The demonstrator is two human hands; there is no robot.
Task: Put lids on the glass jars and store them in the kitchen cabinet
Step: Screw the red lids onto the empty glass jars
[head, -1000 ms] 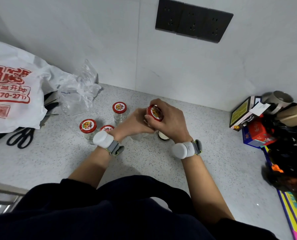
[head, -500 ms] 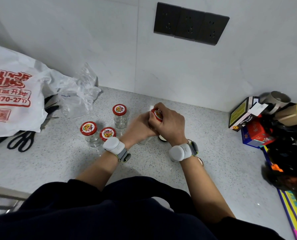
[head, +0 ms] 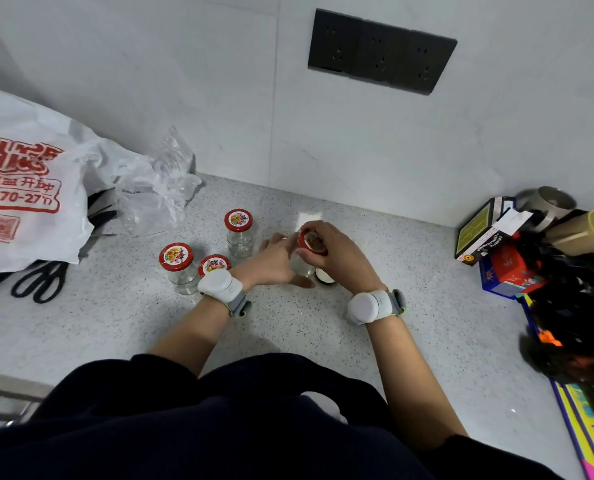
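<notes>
The right hand (head: 337, 259) is curling its fingers round the red lid (head: 312, 241), gripping it at the rim on top of the glass jar (head: 300, 267). The jar is standing upright on the speckled countertop (head: 323, 341). The left hand (head: 275, 259) is bracing the jar's clear wall between thumb and fingers. Three capped jars (head: 239, 233) are standing just to the left. What appears to be a loose lid (head: 324, 276), pale side up, is lying just beside the held jar. The jar is probably light and rigid but breakable, and its smooth glass is likely slippery. Hold is best taken low on the body for steadying and at the lid's edge for turning. For carrying to the cabinet, gripping the body rather than the lid alone is looking the safer choice.
</notes>
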